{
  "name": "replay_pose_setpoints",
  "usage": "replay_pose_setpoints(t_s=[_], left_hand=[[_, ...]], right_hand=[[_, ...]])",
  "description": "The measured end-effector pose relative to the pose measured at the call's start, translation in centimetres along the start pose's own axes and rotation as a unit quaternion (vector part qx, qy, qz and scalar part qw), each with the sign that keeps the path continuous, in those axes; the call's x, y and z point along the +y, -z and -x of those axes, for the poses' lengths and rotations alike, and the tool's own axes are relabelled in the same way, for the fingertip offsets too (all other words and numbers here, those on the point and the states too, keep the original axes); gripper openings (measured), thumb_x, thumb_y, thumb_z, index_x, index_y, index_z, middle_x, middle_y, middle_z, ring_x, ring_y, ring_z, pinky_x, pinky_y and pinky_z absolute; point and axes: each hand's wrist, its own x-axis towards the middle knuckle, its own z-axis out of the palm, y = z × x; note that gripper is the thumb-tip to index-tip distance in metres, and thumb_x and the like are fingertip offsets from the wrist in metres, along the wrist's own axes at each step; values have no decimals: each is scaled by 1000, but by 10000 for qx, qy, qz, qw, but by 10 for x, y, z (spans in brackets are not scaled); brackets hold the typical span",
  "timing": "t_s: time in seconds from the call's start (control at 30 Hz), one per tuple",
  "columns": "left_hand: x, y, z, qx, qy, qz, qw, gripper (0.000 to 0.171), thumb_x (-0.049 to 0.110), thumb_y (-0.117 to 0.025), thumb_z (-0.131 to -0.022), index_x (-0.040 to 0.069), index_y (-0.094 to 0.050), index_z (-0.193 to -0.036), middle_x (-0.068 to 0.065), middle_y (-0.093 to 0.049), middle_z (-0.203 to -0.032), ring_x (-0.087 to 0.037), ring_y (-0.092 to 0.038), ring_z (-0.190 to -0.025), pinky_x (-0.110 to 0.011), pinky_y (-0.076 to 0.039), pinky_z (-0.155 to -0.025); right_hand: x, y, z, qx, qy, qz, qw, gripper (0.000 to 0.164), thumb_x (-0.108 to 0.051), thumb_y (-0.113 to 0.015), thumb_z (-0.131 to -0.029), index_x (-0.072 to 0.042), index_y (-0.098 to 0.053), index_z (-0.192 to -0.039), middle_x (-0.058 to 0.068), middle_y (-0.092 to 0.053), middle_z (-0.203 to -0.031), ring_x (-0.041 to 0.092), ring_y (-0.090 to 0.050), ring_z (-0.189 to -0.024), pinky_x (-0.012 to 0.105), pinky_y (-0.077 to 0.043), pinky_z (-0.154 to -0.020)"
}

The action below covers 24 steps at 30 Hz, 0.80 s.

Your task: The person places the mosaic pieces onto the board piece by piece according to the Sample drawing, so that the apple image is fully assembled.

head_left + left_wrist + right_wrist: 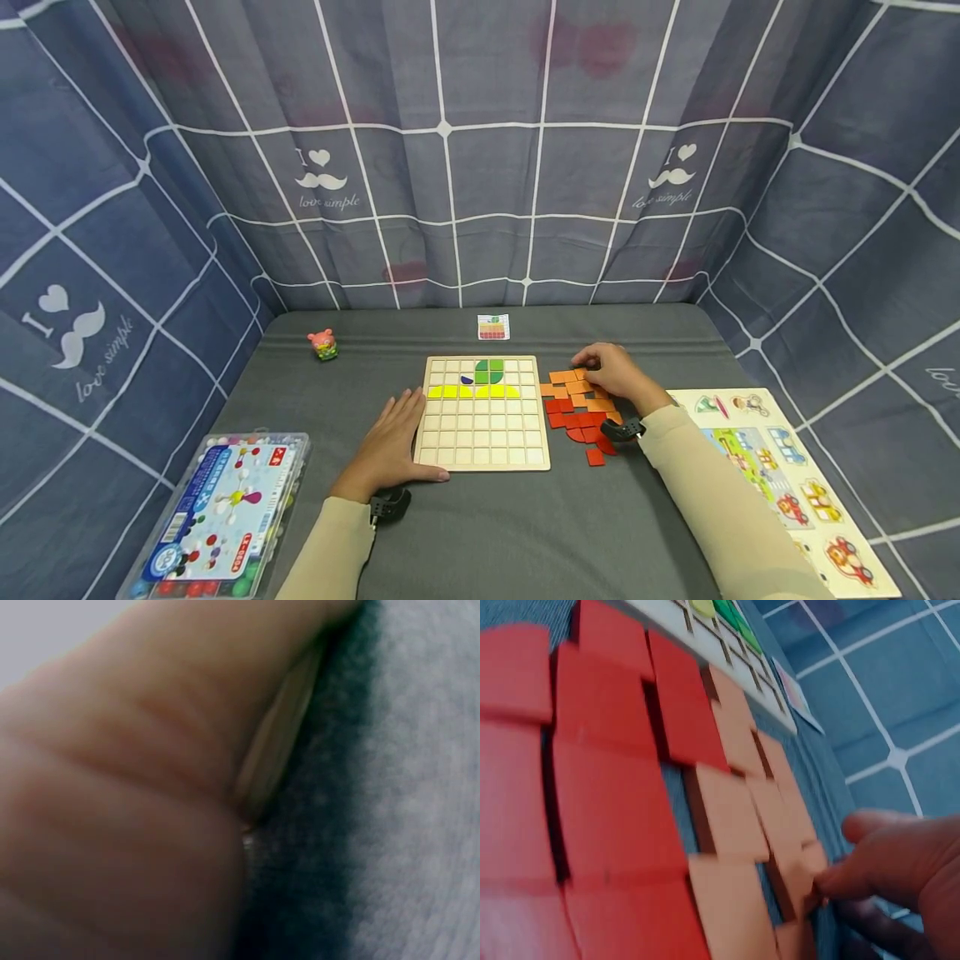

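A pale wooden grid board lies in front of me, with yellow pieces in a row, green pieces above them and a small dark blue piece. My left hand rests flat along the board's left edge, thumb stretched beside the near corner. In the left wrist view, blurred skin hides most of the board. To the board's right, my right hand bends over the far end of the orange tiles. Its fingertips pinch an orange tile at the edge of the group.
Red tiles lie nearest me beside the orange ones; one red square lies apart. A pattern card sits beyond the board. A picture puzzle board is under my right forearm. A plastic case and pink figurine are left.
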Motion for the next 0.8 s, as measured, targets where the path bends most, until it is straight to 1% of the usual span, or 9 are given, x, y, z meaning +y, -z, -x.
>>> replay_pose_setpoints(t_s=[0.1, 0.17, 0.27, 0.33, 0.43, 0.5, 0.6, 0.73, 0.8], left_hand=[[0, -1, 0, 8, -7, 3, 10000, 152, 94, -73, -61, -2, -21, -166, -15, -18, -172, -32, -13, -159, -49, -7, -128], [1, -1, 0, 26, -21, 5, 10000, 152, 94, -73, -61, -3, -22, -166, -16, -19, -172, -32, -14, -159, -49, -7, -128], [1, -1, 0, 40, -34, -7, 10000, 151, 94, -72, -61, -4, -22, -165, -17, -20, -172, -33, -14, -159, -50, -8, -127], [0, -1, 0, 53, -41, -10, 10000, 151, 94, -72, -61, -4, -23, -165, -17, -20, -172, -33, -14, -159, -49, -8, -127], [0, -1, 0, 44, -34, -3, 10000, 152, 95, -72, -61, -3, -22, -166, -16, -19, -172, -32, -13, -159, -48, -7, -128], [0, -2, 0, 19, -12, -13, 10000, 152, 95, -72, -61, -2, -21, -166, -15, -18, -172, -31, -12, -159, -47, -6, -128], [0, -2, 0, 41, -12, 7, 10000, 152, 94, -73, -61, -3, -21, -166, -16, -19, -172, -32, -13, -159, -48, -6, -128], [1, -1, 1, 104, -57, 20, 9999, 151, 92, -75, -61, -4, -23, -165, -18, -22, -171, -34, -16, -158, -51, -9, -127], [2, 0, 1, 80, -58, 16, 10000, 151, 92, -75, -61, -4, -23, -165, -18, -21, -171, -34, -15, -158, -51, -9, -127]], right_hand=[[5, 2, 4, -72, 51, -121, 9999, 25, 7, -74, -91, -6, -81, -111, 13, -72, -111, 30, -67, -101, 53, -55, -91], [8, 3, 6, -81, 15, -174, 9998, 24, 6, -75, -93, -7, -81, -112, 11, -73, -110, 28, -68, -100, 51, -55, -91], [11, 3, 7, -61, 56, -119, 9999, 22, 4, -75, -95, -10, -82, -110, 7, -73, -109, 26, -68, -99, 49, -56, -91], [12, 3, 7, -30, 196, -10, 9998, 20, 2, -76, -96, -12, -83, -107, 6, -74, -110, 26, -68, -101, 50, -56, -93], [13, 3, 9, -7, 543, 280, 9981, 18, 0, -76, -96, -14, -85, -104, 5, -74, -114, 30, -68, -109, 53, -53, -98], [13, 3, 10, -11, 804, 488, 9956, 18, 0, -77, -96, -13, -85, -103, 6, -74, -116, 33, -67, -113, 56, -51, -101], [13, 3, 11, -33, 1067, 687, 9919, 18, 1, -76, -95, -11, -85, -105, 7, -73, -118, 35, -67, -114, 58, -50, -103], [12, 5, 10, -47, 1237, 865, 9885, 18, 2, -77, -94, -9, -84, -106, 7, -73, -117, 34, -67, -112, 59, -48, -104], [11, 6, 10, -62, 1294, 963, 9869, 17, 1, -78, -94, -9, -84, -107, 6, -73, -116, 33, -68, -111, 59, -47, -105]])
